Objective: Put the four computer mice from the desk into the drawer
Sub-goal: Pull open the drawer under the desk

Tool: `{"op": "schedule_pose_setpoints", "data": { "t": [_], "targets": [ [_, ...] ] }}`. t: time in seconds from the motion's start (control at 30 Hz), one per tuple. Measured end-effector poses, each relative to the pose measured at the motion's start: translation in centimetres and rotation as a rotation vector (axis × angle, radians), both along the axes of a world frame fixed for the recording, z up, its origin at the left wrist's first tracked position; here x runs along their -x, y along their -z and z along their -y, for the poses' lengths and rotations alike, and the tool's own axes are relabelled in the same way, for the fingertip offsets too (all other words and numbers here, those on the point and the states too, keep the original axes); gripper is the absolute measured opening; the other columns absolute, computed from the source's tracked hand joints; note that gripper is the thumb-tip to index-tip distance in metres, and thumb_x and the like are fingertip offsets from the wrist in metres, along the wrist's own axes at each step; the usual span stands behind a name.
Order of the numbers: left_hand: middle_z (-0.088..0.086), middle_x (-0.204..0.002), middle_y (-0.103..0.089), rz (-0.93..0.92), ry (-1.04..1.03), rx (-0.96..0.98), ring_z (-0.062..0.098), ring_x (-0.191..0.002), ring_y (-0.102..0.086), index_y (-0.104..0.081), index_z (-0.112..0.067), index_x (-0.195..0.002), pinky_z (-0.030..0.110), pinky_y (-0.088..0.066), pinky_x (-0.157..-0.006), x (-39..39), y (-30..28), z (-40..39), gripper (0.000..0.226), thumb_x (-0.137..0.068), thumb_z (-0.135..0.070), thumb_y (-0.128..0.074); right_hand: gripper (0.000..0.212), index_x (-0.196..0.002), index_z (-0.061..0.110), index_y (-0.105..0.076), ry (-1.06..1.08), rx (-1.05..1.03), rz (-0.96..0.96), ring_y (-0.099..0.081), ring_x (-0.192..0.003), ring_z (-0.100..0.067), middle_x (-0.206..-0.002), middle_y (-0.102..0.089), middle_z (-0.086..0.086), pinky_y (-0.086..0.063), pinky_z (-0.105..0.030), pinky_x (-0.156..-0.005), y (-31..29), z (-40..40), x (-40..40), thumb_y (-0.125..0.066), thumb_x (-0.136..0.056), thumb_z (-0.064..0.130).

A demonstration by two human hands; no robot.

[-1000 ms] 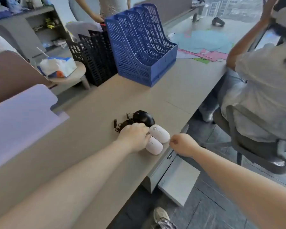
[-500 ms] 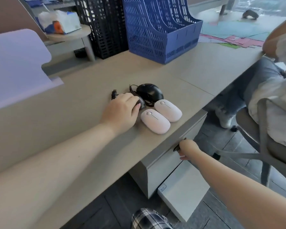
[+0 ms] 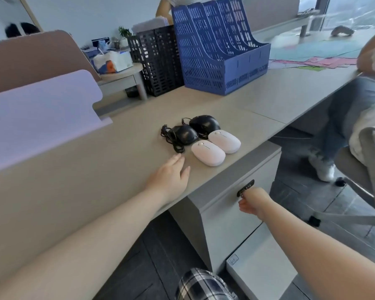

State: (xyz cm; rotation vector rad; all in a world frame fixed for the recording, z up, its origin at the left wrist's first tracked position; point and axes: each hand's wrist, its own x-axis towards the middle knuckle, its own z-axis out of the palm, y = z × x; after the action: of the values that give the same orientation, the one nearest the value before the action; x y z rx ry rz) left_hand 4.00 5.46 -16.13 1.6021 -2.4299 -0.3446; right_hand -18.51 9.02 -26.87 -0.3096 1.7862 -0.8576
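Observation:
Several mice lie together near the desk's front edge. The near white mouse [image 3: 208,153] and the far white mouse [image 3: 224,141] sit side by side. Behind them are a left black corded mouse [image 3: 185,134] with its cable bundled beside it and a right black mouse [image 3: 204,123]. My left hand [image 3: 171,177] rests flat on the desk just short of the mice, fingers spread, holding nothing. Below the desk edge, my right hand [image 3: 252,201] curls its fingers at the black handle [image 3: 245,187] of the closed grey drawer [image 3: 230,215].
A blue file rack [image 3: 220,44] and a black mesh rack [image 3: 158,59] stand at the back of the desk [image 3: 95,169]. A seated person's leg [image 3: 344,118] and chair [image 3: 359,176] are close on the right. A white box [image 3: 262,265] lies on the floor under the drawer.
My left hand has lifted off the left black mouse and drawn back toward me, flat on the desk. My right hand stays at the drawer handle.

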Motion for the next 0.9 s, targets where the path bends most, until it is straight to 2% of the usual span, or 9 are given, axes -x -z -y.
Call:
{"op": "schedule_pose_setpoints", "data": {
  "t": [0.17, 0.33, 0.43, 0.5, 0.53, 0.6, 0.67, 0.77, 0.9],
  "targets": [
    [0.003, -0.162, -0.016, 0.061, 0.018, -0.022, 0.014, -0.149, -0.012, -0.024, -0.009, -0.150, 0.031, -0.010, -0.120, 0.2, -0.4, -0.5, 0.055, -0.101, -0.035, -0.030, 0.024, -0.071, 0.001, -0.051, 0.066, 0.038, 0.058, -0.046, -0.049, -0.023, -0.061, -0.049, -0.015, -0.045, -0.020, -0.029, -0.2, -0.9, 0.3, -0.041, -0.093, 0.001],
    [0.004, -0.162, -0.013, 0.108, 0.026, -0.037, 0.015, -0.149, -0.010, -0.020, -0.010, -0.151, 0.034, -0.011, -0.122, 0.2, -0.5, -0.8, 0.057, -0.101, -0.036, -0.026, 0.026, -0.073, -0.002, -0.055, -0.073, 0.007, -0.034, -0.056, -0.060, -0.023, -0.069, -0.059, -0.016, -0.052, -0.030, -0.058, -1.2, -3.8, 2.1, -0.045, -0.095, 0.008],
    [0.002, -0.162, -0.014, 0.101, 0.018, -0.034, 0.014, -0.149, -0.011, -0.022, -0.011, -0.151, 0.035, -0.012, -0.122, 0.1, -0.5, -0.9, 0.056, -0.101, -0.036, -0.027, 0.022, -0.077, 0.003, -0.056, -0.203, -0.076, -0.123, -0.054, -0.058, -0.021, -0.071, -0.061, -0.012, -0.052, -0.030, -0.062, -2.4, -5.4, 2.9, -0.047, -0.094, 0.014],
    [0.000, -0.162, -0.015, 0.099, 0.012, -0.031, 0.013, -0.149, -0.011, -0.022, -0.012, -0.151, 0.034, -0.013, -0.122, 0.1, -0.5, -1.1, 0.055, -0.101, -0.036, -0.026, 0.014, -0.083, 0.007, -0.053, -0.321, -0.101, -0.358, -0.054, -0.065, -0.022, -0.076, -0.059, -0.009, -0.048, -0.030, -0.063, -2.9, -6.5, 3.0, -0.052, -0.090, 0.018],
    [0.000, -0.162, -0.015, 0.097, 0.008, -0.027, 0.012, -0.149, -0.011, -0.023, -0.012, -0.151, 0.034, -0.012, -0.121, 0.1, -0.5, -1.1, 0.055, -0.101, -0.036, -0.026, 0.012, -0.093, 0.008, -0.052, -0.403, -0.072, -0.623, -0.056, -0.080, -0.024, -0.087, -0.059, -0.009, -0.046, -0.031, -0.067, -2.8, -7.0, 3.2, -0.055, -0.088, 0.019],
    [0.000, -0.162, -0.016, 0.087, 0.004, -0.022, 0.012, -0.149, -0.012, -0.023, -0.012, -0.151, 0.032, -0.012, -0.121, 0.2, -0.6, -1.3, 0.054, -0.102, -0.034, -0.027, 0.038, -0.120, 0.012, -0.047, -0.534, 0.144, -1.191, -0.045, -0.118, -0.030, -0.122, -0.052, -0.010, -0.048, -0.037, -0.084, -2.2, -8.0, 3.4, -0.057, -0.084, 0.012],
    [-0.001, -0.161, -0.017, 0.077, 0.000, -0.014, 0.011, -0.149, -0.012, -0.024, -0.012, -0.151, 0.031, -0.011, -0.120, 0.3, -0.7, -1.4, 0.053, -0.102, -0.033, -0.028, 0.056, -0.136, 0.017, -0.046, -0.729, 0.456, -1.388, -0.033, -0.138, -0.029, -0.141, -0.046, -0.006, -0.036, -0.042, -0.109, -2.0, -8.3, 3.3, -0.054, -0.082, 0.002],
    [-0.001, -0.161, -0.017, 0.083, -0.004, -0.010, 0.012, -0.149, -0.013, -0.025, -0.012, -0.150, 0.031, -0.012, -0.120, 0.4, -0.8, -1.6, 0.053, -0.102, -0.033, -0.028, 0.047, -0.131, 0.019, -0.058, -0.984, 0.522, -1.277, -0.041, -0.136, -0.020, -0.137, -0.057, 0.000, -0.023, -0.033, -0.118, -2.0, -8.2, 3.1, -0.043, -0.089, 0.005],
    [0.000, -0.161, -0.018, 0.090, -0.007, -0.004, 0.012, -0.149, -0.014, -0.026, -0.011, -0.150, 0.031, -0.013, -0.119, 0.4, -1.0, -1.7, 0.052, -0.102, -0.032, -0.028, 0.039, -0.115, 0.016, -0.068, -1.026, 0.448, -1.206, -0.055, -0.117, -0.021, -0.120, -0.068, -0.002, -0.047, -0.035, -0.101, -3.2, -8.3, 3.3, -0.039, -0.090, 0.014]
  ]
}}
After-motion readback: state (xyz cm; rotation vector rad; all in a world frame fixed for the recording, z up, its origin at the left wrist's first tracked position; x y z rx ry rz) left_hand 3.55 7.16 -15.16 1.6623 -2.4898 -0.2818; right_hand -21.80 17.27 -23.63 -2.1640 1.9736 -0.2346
